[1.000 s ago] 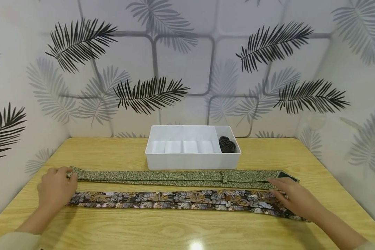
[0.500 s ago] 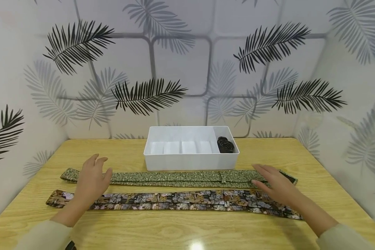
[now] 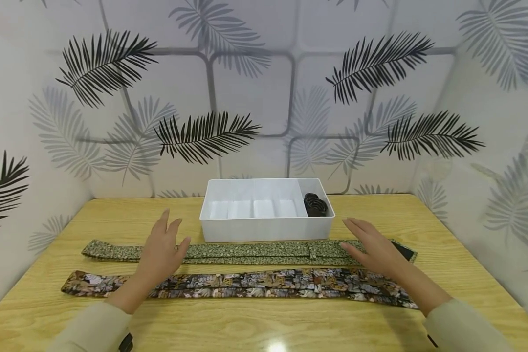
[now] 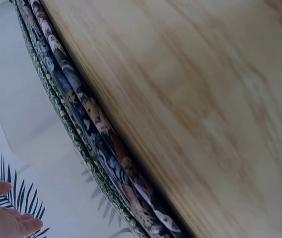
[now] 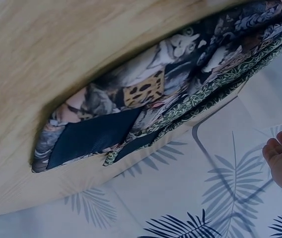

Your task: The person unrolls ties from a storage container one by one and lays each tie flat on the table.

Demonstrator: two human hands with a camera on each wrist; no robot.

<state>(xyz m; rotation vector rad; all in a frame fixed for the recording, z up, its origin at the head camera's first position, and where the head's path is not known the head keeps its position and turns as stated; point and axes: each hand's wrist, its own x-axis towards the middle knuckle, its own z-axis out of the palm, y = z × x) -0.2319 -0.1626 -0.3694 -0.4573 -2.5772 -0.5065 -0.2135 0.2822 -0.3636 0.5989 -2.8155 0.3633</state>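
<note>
Hand, left (image 3: pixel 160 250), and hand, right (image 3: pixel 371 248): fingers extended, both empty, raised above table (image 3: pixel 202 322). Green patterned necktie (image 3: pixel 255 250), lengthwise, fronting white box (image 3: pixel 268 230). Animal-print necktie (image 3: pixel 268 283), parallel, near side. Dark coiled item (image 3: pixel 315 206), box's right-end compartment.

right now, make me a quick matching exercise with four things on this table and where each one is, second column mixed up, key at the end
Things
1. green patterned tie
2. animal-print tie
3. white box
4. dark coiled roll

Places
A. on the table, beyond both ties
B. in the end compartment at the right of the head view
C. stretched out lowest in the head view
D. stretched out between the box and the other tie

Right pairs: 1-D, 2-C, 3-A, 4-B
</note>
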